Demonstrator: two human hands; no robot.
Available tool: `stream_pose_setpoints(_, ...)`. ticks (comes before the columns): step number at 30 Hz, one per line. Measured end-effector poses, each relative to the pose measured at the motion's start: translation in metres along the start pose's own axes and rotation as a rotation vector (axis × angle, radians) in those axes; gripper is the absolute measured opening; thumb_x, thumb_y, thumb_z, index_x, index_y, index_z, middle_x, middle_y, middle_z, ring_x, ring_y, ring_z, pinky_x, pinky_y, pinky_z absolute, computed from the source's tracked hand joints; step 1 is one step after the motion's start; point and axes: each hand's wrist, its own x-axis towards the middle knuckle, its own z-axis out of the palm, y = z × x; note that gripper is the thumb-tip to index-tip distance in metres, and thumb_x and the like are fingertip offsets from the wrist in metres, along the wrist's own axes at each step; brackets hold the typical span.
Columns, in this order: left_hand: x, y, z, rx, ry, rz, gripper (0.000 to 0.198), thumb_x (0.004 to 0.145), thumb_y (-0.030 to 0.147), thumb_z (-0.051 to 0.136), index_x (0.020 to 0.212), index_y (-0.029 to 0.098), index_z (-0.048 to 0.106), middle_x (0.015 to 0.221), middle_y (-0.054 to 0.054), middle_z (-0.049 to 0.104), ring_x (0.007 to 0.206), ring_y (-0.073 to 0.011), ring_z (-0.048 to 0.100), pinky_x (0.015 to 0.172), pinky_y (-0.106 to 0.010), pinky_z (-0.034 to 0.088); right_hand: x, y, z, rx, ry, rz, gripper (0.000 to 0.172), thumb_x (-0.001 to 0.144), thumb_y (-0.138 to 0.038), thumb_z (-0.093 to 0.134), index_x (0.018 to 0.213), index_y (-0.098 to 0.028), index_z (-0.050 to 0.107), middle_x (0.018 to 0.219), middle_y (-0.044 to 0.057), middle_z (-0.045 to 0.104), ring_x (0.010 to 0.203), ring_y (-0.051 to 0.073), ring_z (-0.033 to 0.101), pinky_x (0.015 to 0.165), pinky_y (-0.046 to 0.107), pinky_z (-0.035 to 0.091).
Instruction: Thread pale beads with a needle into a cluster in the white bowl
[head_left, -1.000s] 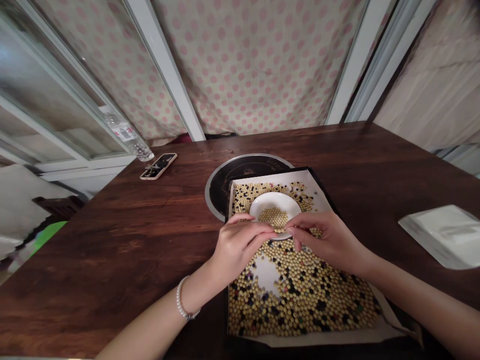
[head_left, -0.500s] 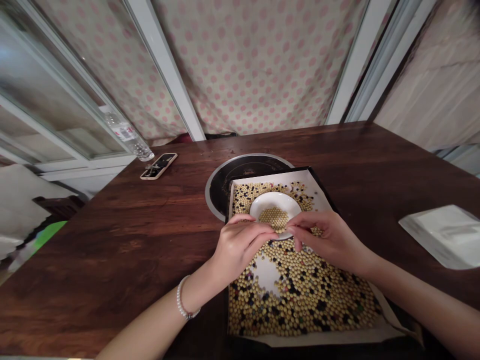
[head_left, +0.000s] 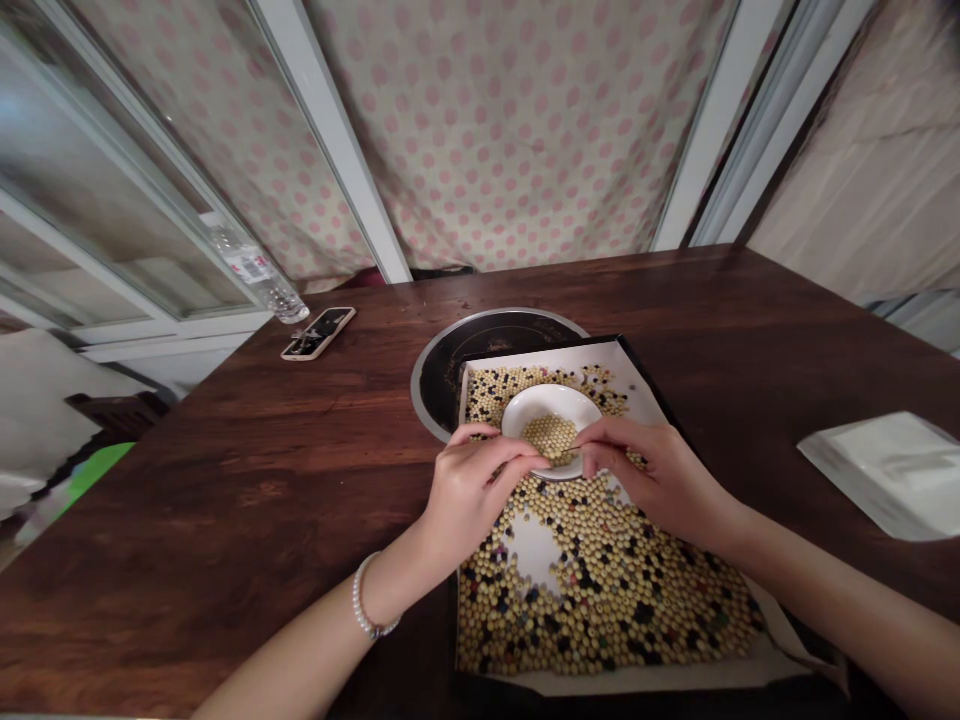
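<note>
Over the near rim of a small white bowl (head_left: pixel 517 408), both hands work with fingertips pinched. Between them runs a short thin dark strand (head_left: pixel 571 448), a thread or needle too fine to tell. My right hand (head_left: pixel 649 465) grips it between thumb and forefinger. The thumb and forefinger of my left hand (head_left: pixel 472 490) are pressed together close to its other end; what they hold is too small to make out. Pale yellow beads (head_left: pixel 551 432) lie in the bowl. Around it, a shallow lined tray (head_left: pixel 645 395) holds many more yellow beads mixed with black and a few coloured ones.
The tray rests on a dark wooden table (head_left: pixel 337 420), partly over a round black inset plate (head_left: pixel 442 370). A phone (head_left: pixel 319 333) and a clear plastic bottle (head_left: pixel 259 268) are at the far left. To the right lies a white packet (head_left: pixel 892 470).
The fingertips have drawn slightly apart, my left hand shifting a little left. The thin dark strand now shows between them.
</note>
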Motion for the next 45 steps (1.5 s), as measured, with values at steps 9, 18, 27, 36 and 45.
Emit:
stream_pose_setpoints(9,0.001,0.001,0.0,0.03,-0.013,-0.027,0.01,0.081,0.014,0.062,0.081,0.024,0.064,0.074,0.008,0.07,0.064,-0.0094,0.061,0.074,-0.027,0.046,0.0,0.005,0.0,0.011,-0.004,0.043,0.016,0.087,-0.019,0.045,0.078,-0.019,0.059,0.062,-0.003,0.06,0.058,0.011,0.053,0.057,0.024,0.039)
stream_pose_setpoints(18,0.004,0.001,0.0,-0.056,-0.08,-0.022,0.033,0.077,0.021,0.068,0.108,0.026,0.057,0.088,0.004,0.073,0.078,-0.0127,0.068,0.089,-0.034,0.042,-0.001,0.008,0.001,0.06,-0.047,0.016,0.015,0.086,-0.019,0.045,0.083,-0.019,0.06,0.061,-0.002,0.058,0.056,0.01,0.051,0.054,0.024,0.039)
stream_pose_setpoints(27,0.009,-0.001,-0.003,0.018,-0.104,-0.011,0.011,0.074,0.027,0.07,0.083,0.033,0.069,0.096,0.005,0.072,0.101,-0.0188,0.062,0.1,-0.045,0.03,-0.001,0.003,0.001,0.008,-0.071,-0.055,0.017,0.086,-0.019,0.047,0.081,-0.02,0.062,0.064,-0.001,0.062,0.06,0.011,0.056,0.058,0.026,0.042)
stream_pose_setpoints(36,0.009,-0.009,-0.004,-0.058,-0.09,-0.108,0.013,0.074,0.023,0.07,0.083,0.032,0.07,0.106,0.001,0.069,0.107,-0.0207,0.057,0.097,-0.049,0.035,0.002,0.003,-0.001,-0.005,0.216,-0.041,0.009,0.079,-0.027,0.063,0.073,-0.02,0.065,0.069,0.001,0.065,0.06,0.012,0.054,0.052,0.026,0.04)
stream_pose_setpoints(45,0.008,-0.01,-0.002,-0.081,-0.104,-0.128,0.015,0.073,0.021,0.07,0.083,0.031,0.071,0.107,-0.001,0.068,0.108,-0.0218,0.057,0.095,-0.051,0.039,0.001,0.005,-0.002,-0.05,0.27,-0.141,0.008,0.079,-0.024,0.062,0.073,-0.02,0.066,0.068,0.001,0.058,0.055,0.011,0.047,0.049,0.027,0.038)
